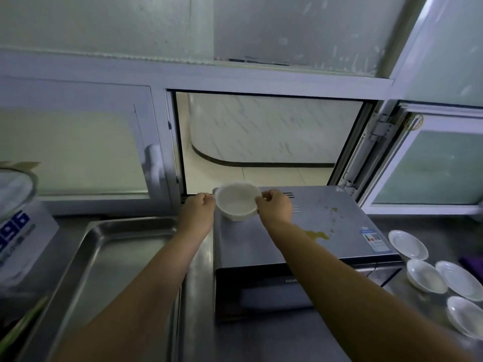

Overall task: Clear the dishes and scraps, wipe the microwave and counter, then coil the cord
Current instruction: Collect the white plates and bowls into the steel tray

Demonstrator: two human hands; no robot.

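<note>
A white bowl [237, 201] is at the back left of the grey microwave's top [326, 246], in front of an open window. My left hand [199, 209] grips its left rim and my right hand [275, 206] pinches its right rim. Whether the bowl rests on the microwave or is lifted just above it is unclear. Yellow spill marks [317, 234] streak the microwave's top to the right of my right arm. The cord is not in view.
A steel sink basin [104, 262] lies left of the microwave. Several white saucers [407, 244] sit on the steel counter [428, 304] to the right. A white container with blue print [18, 231] stands at far left. A window panel [428, 163] swings open at right.
</note>
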